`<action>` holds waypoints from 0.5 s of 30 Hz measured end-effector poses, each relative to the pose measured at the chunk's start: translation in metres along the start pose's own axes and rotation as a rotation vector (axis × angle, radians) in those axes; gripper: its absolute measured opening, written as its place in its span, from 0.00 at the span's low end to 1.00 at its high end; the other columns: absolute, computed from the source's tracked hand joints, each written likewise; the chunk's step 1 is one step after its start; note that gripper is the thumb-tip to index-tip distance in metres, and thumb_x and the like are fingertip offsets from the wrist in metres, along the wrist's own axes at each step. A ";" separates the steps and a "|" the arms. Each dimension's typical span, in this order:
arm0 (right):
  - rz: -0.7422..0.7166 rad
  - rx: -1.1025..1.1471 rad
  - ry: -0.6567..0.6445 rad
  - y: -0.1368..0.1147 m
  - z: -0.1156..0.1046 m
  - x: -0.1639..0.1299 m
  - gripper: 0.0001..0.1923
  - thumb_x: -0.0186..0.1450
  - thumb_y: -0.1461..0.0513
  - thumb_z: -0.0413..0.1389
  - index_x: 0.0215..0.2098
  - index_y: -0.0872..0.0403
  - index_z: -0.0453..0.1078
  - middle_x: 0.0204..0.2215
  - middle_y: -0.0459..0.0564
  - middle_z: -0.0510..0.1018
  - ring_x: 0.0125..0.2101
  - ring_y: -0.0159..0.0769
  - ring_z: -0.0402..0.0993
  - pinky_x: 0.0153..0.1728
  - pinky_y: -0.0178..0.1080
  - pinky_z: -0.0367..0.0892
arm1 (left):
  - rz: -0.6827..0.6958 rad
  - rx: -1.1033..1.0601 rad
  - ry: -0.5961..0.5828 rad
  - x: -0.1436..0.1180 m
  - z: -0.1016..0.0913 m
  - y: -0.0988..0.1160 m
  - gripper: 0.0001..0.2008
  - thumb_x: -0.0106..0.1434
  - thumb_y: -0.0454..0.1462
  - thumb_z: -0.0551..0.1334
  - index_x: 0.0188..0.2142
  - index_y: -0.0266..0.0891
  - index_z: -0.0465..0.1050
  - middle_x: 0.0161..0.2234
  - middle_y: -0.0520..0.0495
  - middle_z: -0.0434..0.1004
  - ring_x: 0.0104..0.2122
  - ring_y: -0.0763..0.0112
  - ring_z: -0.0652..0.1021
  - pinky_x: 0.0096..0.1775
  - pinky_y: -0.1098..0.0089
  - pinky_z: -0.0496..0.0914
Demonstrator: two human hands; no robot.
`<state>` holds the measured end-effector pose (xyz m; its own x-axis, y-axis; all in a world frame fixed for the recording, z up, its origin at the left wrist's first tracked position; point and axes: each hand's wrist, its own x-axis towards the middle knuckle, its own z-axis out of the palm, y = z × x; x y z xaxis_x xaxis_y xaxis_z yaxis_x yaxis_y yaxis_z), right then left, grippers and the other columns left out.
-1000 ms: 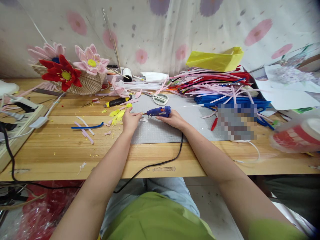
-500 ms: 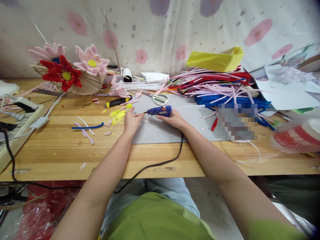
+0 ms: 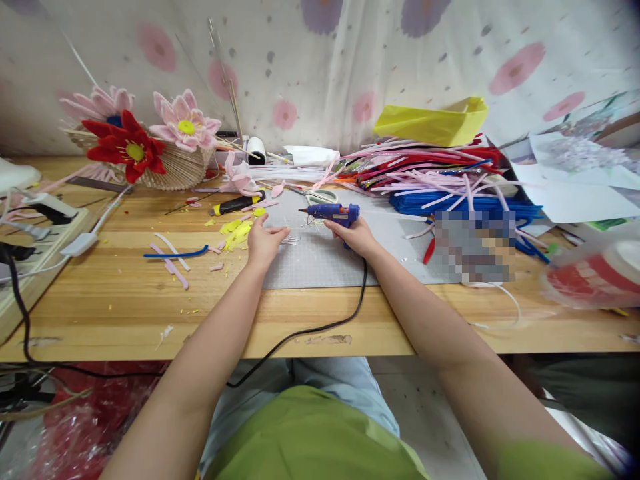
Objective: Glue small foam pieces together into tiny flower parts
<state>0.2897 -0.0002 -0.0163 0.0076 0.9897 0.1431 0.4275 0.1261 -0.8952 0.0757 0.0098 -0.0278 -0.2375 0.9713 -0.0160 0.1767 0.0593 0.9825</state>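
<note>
Behind a wooden workbench (image 3: 125,293), a pale curtain (image 3: 320,60) printed with pink and purple flowers is hung. On the bench a grey cutting mat (image 3: 320,263) is laid near the middle, close to the front edge.

The right hand (image 3: 354,235) is closed around the grip of a blue glue gun (image 3: 331,212), which is held just above the mat's far half with its nozzle pointed toward the left edge of the bench. A black cord (image 3: 320,327) is run from the gun back over the front edge. The left hand (image 3: 263,241) is rested at the mat's left edge with the fingers loosely curled and the thumb stretched toward the nozzle; whether anything small is pinched under the fingertips cannot be told. Thin glue strings are seen on the mat between the two hands.

Just left of the left hand, yellow scraps (image 3: 235,230) are scattered, and beyond them a blue pipe cleaner (image 3: 175,254) and pink offcuts are laid. Past the gun, white-handled scissors (image 3: 320,196) are partly hidden, and a yellow-and-black utility knife (image 3: 236,203) is placed to their left. Toward the far right corner a heap of pipe cleaners (image 3: 435,177) in pink, red and blue is piled, with a yellow paper bag (image 3: 433,122) on top. At the far left, pink and red handmade flowers (image 3: 145,137) are set on a woven fan. A power strip (image 3: 37,223) is kept along the left edge.
</note>
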 end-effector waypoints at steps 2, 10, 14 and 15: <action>0.009 0.007 0.013 -0.001 -0.001 0.000 0.23 0.52 0.43 0.58 0.27 0.55 0.70 0.19 0.47 0.73 0.23 0.31 0.67 0.28 0.36 0.63 | 0.007 0.000 0.000 0.000 0.000 0.000 0.39 0.45 0.34 0.71 0.57 0.35 0.61 0.32 0.44 0.80 0.35 0.64 0.80 0.46 0.60 0.69; 0.072 0.079 0.284 -0.003 -0.018 0.003 0.23 0.51 0.43 0.57 0.19 0.54 0.63 0.17 0.46 0.69 0.18 0.28 0.61 0.21 0.34 0.60 | 0.065 0.056 0.034 -0.004 -0.002 0.003 0.37 0.45 0.35 0.70 0.54 0.39 0.59 0.29 0.50 0.78 0.32 0.69 0.79 0.41 0.66 0.70; 0.106 0.036 0.421 0.011 -0.035 0.008 0.23 0.52 0.43 0.55 0.19 0.53 0.63 0.16 0.45 0.68 0.18 0.28 0.59 0.21 0.35 0.59 | 0.100 0.099 0.047 -0.009 -0.003 0.009 0.36 0.46 0.34 0.69 0.54 0.40 0.58 0.27 0.54 0.76 0.29 0.71 0.78 0.41 0.67 0.69; 0.112 0.019 0.448 0.015 -0.039 0.010 0.22 0.52 0.43 0.55 0.19 0.53 0.64 0.16 0.45 0.67 0.18 0.28 0.60 0.22 0.35 0.60 | 0.103 0.105 0.050 -0.009 -0.003 0.010 0.36 0.46 0.34 0.69 0.54 0.40 0.58 0.26 0.54 0.75 0.29 0.71 0.78 0.41 0.67 0.69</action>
<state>0.3313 0.0084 -0.0117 0.4446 0.8707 0.2102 0.3855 0.0258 -0.9223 0.0764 0.0004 -0.0171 -0.2593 0.9610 0.0961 0.3014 -0.0140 0.9534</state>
